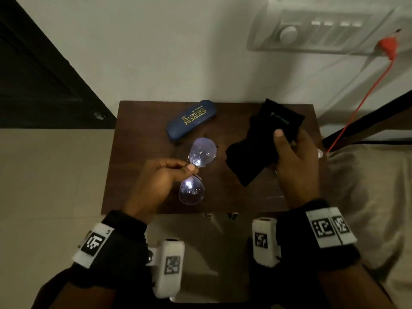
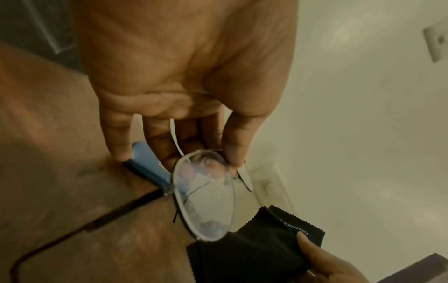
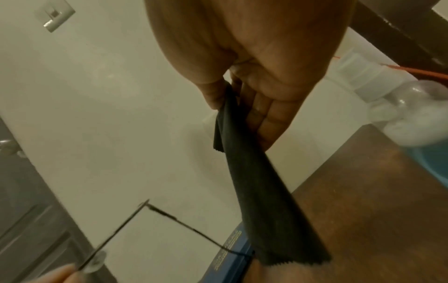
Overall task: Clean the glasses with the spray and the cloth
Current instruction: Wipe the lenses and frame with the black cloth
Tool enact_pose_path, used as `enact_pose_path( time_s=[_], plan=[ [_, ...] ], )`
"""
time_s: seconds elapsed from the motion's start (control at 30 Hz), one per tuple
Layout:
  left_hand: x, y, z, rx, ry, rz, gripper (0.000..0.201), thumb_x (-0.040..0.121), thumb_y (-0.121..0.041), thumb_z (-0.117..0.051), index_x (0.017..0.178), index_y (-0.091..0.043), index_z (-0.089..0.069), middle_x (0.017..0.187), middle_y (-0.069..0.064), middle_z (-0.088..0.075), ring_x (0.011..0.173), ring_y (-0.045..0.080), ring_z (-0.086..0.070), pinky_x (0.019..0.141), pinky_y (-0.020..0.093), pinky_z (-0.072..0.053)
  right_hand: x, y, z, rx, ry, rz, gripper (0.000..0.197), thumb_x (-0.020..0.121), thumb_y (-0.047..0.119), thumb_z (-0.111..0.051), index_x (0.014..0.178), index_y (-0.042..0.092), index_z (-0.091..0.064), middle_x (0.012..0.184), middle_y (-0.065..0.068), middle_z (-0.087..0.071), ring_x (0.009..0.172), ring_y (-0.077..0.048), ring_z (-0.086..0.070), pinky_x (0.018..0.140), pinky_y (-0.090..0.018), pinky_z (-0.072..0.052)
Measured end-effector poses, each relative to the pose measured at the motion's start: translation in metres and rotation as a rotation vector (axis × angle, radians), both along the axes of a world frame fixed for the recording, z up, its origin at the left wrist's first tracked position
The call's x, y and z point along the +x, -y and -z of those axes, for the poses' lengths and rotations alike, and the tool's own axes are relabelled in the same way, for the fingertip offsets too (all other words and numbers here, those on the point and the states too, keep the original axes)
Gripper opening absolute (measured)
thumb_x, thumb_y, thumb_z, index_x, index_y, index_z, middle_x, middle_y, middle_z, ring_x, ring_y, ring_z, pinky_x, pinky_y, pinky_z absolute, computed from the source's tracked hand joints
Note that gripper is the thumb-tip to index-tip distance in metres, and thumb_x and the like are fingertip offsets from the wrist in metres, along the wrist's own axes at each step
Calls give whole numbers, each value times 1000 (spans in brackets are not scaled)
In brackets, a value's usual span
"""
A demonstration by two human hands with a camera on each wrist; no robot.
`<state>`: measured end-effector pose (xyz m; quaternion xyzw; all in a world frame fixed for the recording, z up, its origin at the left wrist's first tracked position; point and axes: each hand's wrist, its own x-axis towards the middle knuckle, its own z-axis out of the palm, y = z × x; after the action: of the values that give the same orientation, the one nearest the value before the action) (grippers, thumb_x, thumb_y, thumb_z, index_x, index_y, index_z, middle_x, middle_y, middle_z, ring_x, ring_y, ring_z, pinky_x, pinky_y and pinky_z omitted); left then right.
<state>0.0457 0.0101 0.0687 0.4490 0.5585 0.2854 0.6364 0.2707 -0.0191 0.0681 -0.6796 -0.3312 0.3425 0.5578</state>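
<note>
My left hand pinches the thin-framed glasses at the bridge and holds them above the brown table. Both lenses carry droplets that glint. In the left wrist view the thumb and fingers of this hand close on the frame beside one lens of the glasses. To the right, my right hand grips a black cloth, thumb on top, and the cloth hangs down. The two hands are apart. A clear spray bottle stands on the table's right edge, mostly hidden in the head view.
A closed blue glasses case lies at the back of the table. Behind it is a pale wall with a switch panel and an orange cable. A dark door is at the left, beige bedding at the right.
</note>
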Motion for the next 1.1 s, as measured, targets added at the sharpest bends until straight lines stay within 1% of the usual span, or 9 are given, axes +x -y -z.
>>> enact_pose_path(
  time_s=[0.1, 0.23, 0.37, 0.47, 0.53, 0.6, 0.7, 0.93, 1.1],
  plan=[
    [7, 5, 15, -121, 85, -10, 21, 87, -1, -55, 71, -6, -68, 59, -4, -69, 61, 4, -64, 66, 15, -51, -18, 14, 10, 1, -72, -77, 21, 94, 29, -54, 115, 33, -58, 117, 1, -66, 111, -17, -62, 91, -54, -51],
    [12, 5, 28, -170, 111, 26, 26, 83, -7, -60, 62, -15, -72, 57, -4, -69, 56, 6, -66, 56, 16, -52, -41, 19, 14, 56, -46, -199, 26, 96, 20, -51, 122, 19, -56, 113, -1, -67, 108, -17, -63, 91, -48, -52],
    [20, -1, 31, -97, 164, 23, 16, 73, -19, -65, 61, -15, -75, 63, 4, -70, 62, 14, -67, 65, 24, -54, -55, 19, 12, 67, 91, -315, 15, 95, 25, -53, 106, 20, -61, 91, -4, -68, 84, -23, -66, 72, -51, -53],
    [22, -2, 33, -74, 180, 37, 21, 73, -24, -69, 74, -4, -74, 76, 17, -72, 74, 28, -69, 77, 40, -56, -63, 20, 9, 82, 175, -423, 24, 93, 27, -51, 99, 11, -69, 91, -1, -70, 83, -15, -68, 69, -39, -55],
    [21, -3, 34, -77, 157, 54, 6, 78, -13, -69, 78, -7, -73, 77, 9, -74, 77, 24, -70, 78, 40, -56, -65, 22, 6, 117, 151, -407, 27, 94, 24, -50, 86, 10, -72, 92, 0, -71, 85, -10, -68, 71, -29, -54],
    [20, 0, 31, -53, 140, 80, 14, 78, -2, -61, 78, -10, -72, 74, 2, -74, 74, 18, -70, 75, 36, -56, -66, 22, 7, 100, 148, -350, 26, 93, 22, -53, 80, 9, -70, 82, -1, -71, 76, -11, -67, 66, -29, -54],
    [20, 5, 31, 20, 143, 83, 15, 71, -5, -63, 78, -8, -75, 78, 11, -74, 78, 29, -71, 74, 43, -58, -63, 21, 7, 36, 99, -213, 9, 85, 11, -68, 91, 16, -63, 79, -2, -69, 72, -10, -68, 62, -23, -53],
    [27, 23, 19, 64, 151, 81, 14, 80, 12, -59, 78, 5, -71, 67, 9, -73, 62, 19, -71, 54, 24, -55, -60, 20, -1, -71, -248, -286, 84, 74, -6, -72, 137, 29, -29, 70, -18, -71, 67, -30, -71, 63, -33, -58],
    [32, 36, 14, 123, 147, 46, 10, 77, -2, -64, 80, 3, -73, 73, 23, -70, 70, 41, -67, 65, 57, -55, -61, 28, -8, -65, -295, -173, 80, 70, -3, -76, 134, 25, -38, 75, -19, -71, 73, -30, -72, 64, -33, -59]
  ],
)
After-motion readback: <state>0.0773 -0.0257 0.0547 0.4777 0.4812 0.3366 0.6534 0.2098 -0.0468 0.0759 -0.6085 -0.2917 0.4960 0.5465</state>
